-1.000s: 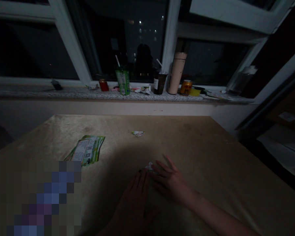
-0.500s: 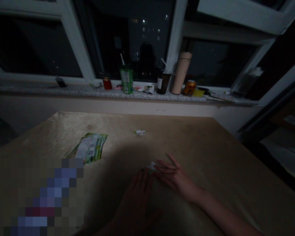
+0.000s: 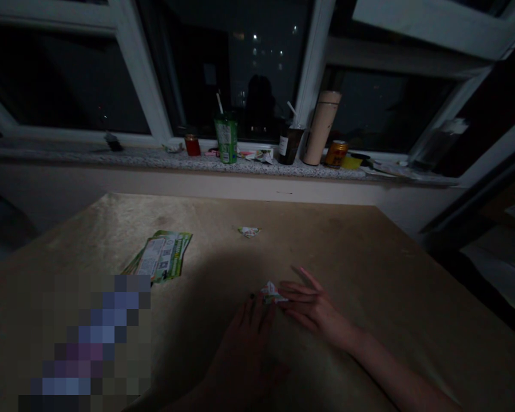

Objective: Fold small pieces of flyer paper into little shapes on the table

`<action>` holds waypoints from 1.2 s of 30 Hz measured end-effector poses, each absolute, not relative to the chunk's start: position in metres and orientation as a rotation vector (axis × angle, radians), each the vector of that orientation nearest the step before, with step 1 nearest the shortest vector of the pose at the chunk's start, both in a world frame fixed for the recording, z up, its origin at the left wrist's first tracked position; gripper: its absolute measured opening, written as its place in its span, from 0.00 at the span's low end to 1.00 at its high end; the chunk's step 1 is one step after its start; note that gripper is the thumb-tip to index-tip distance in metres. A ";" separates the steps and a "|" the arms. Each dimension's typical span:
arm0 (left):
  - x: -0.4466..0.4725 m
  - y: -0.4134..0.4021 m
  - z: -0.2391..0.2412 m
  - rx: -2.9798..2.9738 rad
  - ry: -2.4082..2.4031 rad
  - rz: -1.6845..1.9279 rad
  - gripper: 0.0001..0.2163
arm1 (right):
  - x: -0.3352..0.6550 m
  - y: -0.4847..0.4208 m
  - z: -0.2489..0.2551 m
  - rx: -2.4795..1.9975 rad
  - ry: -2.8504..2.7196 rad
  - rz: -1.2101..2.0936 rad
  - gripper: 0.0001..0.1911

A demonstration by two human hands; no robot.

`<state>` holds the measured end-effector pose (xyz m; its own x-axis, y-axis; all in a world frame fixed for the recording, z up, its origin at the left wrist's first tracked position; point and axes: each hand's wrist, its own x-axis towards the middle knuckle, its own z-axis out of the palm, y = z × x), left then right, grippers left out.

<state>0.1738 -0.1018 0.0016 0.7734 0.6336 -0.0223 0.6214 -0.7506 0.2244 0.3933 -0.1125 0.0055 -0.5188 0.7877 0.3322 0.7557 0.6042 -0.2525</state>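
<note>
My left hand (image 3: 242, 352) lies palm down, fingers stretched out, their tips at the lower edge of a small folded paper (image 3: 270, 290). My right hand (image 3: 321, 312) meets its right side with extended fingers; I cannot tell whether they pinch it. The paper sits on the tan tabletop (image 3: 347, 246) between my 2 sets of fingertips. Beyond it lies another folded piece (image 3: 249, 232), and to the left a fanned stack of green printed sheets (image 3: 165, 257). On the speckled windowsill (image 3: 146, 155) stand 2 cups with straws, green (image 3: 226, 140) and dark (image 3: 289, 146), beside a tall pinkish flask (image 3: 323, 129).
</note>
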 end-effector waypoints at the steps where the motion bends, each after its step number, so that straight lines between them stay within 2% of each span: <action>1: 0.175 -0.102 0.002 2.745 0.993 0.077 0.41 | 0.393 -0.112 0.005 -1.222 -2.410 0.110 0.14; 6: 0.177 -0.100 0.002 2.732 0.998 0.087 0.40 | 0.392 -0.111 0.006 -1.218 -2.356 0.175 0.14; 13: 0.170 -0.092 -0.003 2.700 0.723 0.190 0.42 | 0.400 -0.110 -0.003 -1.251 -2.311 0.312 0.11; 18: 0.170 -0.089 -0.003 2.652 0.701 0.164 0.42 | 0.396 -0.113 0.000 -1.244 -2.361 0.154 0.13; 23: 0.169 -0.088 -0.004 2.646 0.704 0.186 0.42 | 0.397 -0.115 0.002 -1.264 -2.347 0.054 0.10; 36: 0.173 -0.089 0.003 2.667 0.738 0.144 0.42 | 0.396 -0.117 -0.001 -1.247 -2.289 0.003 0.08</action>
